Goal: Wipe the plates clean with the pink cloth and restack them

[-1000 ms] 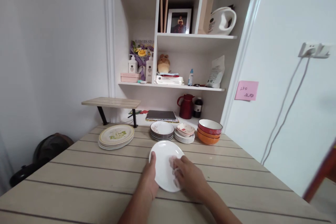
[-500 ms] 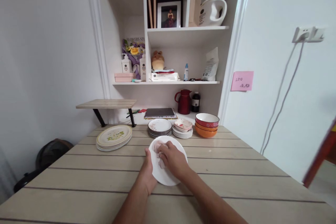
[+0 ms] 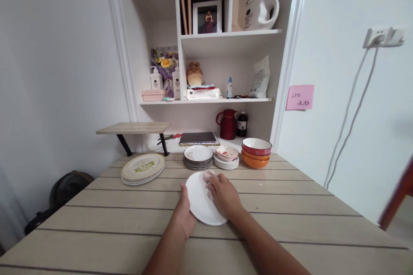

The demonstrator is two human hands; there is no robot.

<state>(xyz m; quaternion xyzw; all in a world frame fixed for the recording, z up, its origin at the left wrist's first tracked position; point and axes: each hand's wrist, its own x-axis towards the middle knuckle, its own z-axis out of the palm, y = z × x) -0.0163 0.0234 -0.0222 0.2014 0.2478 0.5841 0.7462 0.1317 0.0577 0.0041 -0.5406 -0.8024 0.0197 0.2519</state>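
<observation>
A plain white plate is held above the wooden table, its upper face towards me. My left hand grips the plate's left rim, thumb on the edge and the other fingers hidden beneath. My right hand is closed on a pale pinkish cloth, pressing it against the upper right part of the plate. Beyond the plate stand a stack of dark-rimmed plates and small white plates with patterned square dishes on top.
At the left lies a stack of plates with a green leaf pattern, near a small raised wooden shelf. Stacked red and orange bowls stand at the back right. Behind the table are a red jug and a laptop.
My right hand has slid the cloth from the plate's upper left and middle towards its upper right. The left hand keeps its hold on the rim. The view has shifted slightly.
</observation>
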